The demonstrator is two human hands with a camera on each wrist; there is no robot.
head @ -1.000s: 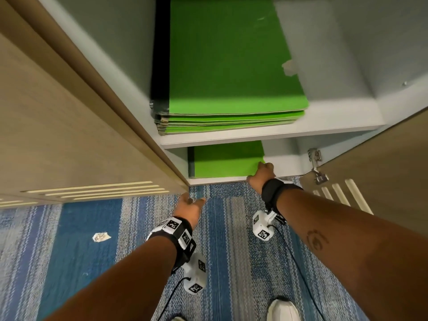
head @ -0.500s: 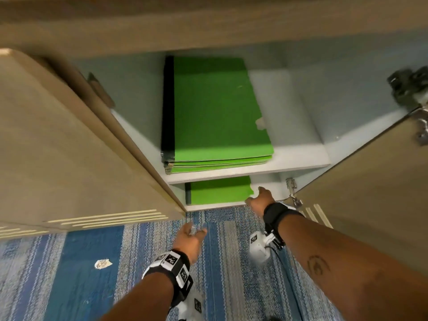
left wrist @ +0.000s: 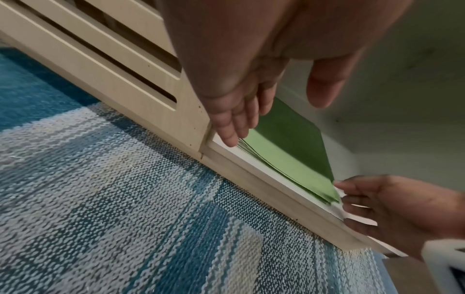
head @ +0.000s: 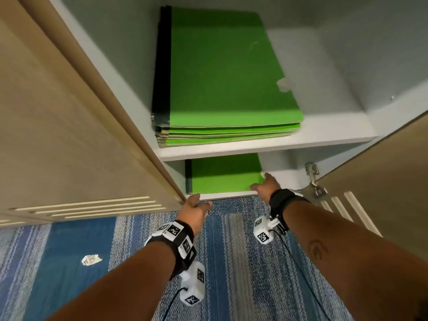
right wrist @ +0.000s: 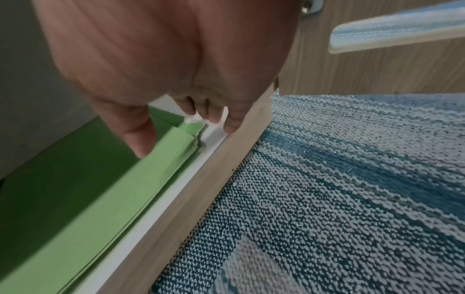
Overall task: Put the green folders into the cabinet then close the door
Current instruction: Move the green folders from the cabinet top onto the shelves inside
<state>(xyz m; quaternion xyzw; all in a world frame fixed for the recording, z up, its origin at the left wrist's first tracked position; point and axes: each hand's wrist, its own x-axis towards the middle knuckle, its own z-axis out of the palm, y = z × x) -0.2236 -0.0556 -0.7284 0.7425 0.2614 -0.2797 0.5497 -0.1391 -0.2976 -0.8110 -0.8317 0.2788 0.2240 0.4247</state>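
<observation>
The left hand point(head: 193, 206) has crept up to the left door's point(head: 69, 135) edge, fingers loose, while the right hand point(head: 262, 185), also loose, still touches the lower folders point(head: 222, 174) at their four o'clock corner: shelved, doors next.

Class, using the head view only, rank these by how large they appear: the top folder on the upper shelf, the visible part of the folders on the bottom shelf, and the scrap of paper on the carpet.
1. Top folder on the upper shelf
2. Folders on the bottom shelf
3. Paper scrap

The shelf above hides part of the bottom folders, so this ranks apparent size only.
</observation>
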